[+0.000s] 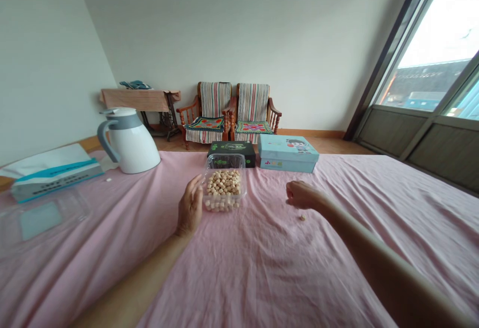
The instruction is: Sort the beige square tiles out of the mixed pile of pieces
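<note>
A clear plastic container (243,178) full of small beige cubes (223,182) stands on the pink cloth. My left hand (190,207) grips its left side, the thumb and fingers against the wall. To the right of the container, my right hand (302,195) is held low over the cloth with its fingers curled closed. Whatever those fingers may hold is hidden. One loose beige cube (303,217) lies on the cloth just below my right wrist.
Behind the container sit a black box (232,147) and a light blue box (288,153). A white jug with a grey handle (132,141), a tissue pack (56,176) and a clear plastic lid (41,221) are on the left. The pink tablecloth (254,278) is wrinkled.
</note>
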Tool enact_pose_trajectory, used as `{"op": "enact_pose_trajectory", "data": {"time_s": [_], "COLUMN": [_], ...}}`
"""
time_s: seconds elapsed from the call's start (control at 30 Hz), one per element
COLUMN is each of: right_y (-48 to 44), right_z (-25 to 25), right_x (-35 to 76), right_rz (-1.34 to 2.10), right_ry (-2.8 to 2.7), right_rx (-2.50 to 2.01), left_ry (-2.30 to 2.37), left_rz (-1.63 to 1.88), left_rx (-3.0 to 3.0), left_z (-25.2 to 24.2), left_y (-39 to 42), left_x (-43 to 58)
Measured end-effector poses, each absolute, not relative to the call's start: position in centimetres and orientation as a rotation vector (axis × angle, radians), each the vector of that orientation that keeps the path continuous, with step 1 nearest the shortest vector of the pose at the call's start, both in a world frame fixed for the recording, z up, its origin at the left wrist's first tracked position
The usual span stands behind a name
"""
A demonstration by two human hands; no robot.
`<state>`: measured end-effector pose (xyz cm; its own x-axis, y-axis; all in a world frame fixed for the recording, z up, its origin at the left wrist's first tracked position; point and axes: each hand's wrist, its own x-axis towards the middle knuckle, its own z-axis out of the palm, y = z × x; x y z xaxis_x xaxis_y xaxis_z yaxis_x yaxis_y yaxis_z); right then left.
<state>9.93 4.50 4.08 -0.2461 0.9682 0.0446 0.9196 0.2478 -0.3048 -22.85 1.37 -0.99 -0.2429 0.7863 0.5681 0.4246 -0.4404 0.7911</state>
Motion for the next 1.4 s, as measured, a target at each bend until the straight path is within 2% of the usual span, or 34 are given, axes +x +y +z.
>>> {"op": "enact_pose_trajectory", "data": {"time_s": [0.37, 0.57, 0.8, 0.9, 1.1, 1.23, 1.4], "right_y": [4.1, 4.2, 1.9, 1.1, 1.0, 1.7, 3.1], "right_z": [4.3, 7.0, 5.8, 4.5, 4.2, 5.6, 8.0], "right_x": [8.0, 3.6, 7.7, 9.6, 10.2, 8.0, 3.4], "right_rz": [0.509, 0.740, 0.251, 0.311, 0.487, 0.538, 0.612], "right_ry": [-2.424, -1.879, -2.496, -2.637, -2.654, -2.540, -2.035], "right_rx": [-1.619, -1.077, -1.733, -1.853, -1.816, -1.512, -1.115], "left_ry": [1.470, 1.505, 1.436, 1.394, 1.392, 1.430, 1.482], "left_rz": [1.723, 1.713, 1.716, 1.715, 1.732, 1.743, 1.732], "left_rx": [1.702, 1.741, 1.671, 1.612, 1.530, 1.574, 1.623], "left_z": [-0.9, -0.9, -1.3, -1.3, -0.8, -0.7, -0.7], "left_y": [1.2, 1.1, 1.4, 1.3, 0.9, 0.8, 0.8], "left_x": [-22.8, -23.0, -23.1, -22.9, -22.3, -22.2, -22.4]}}
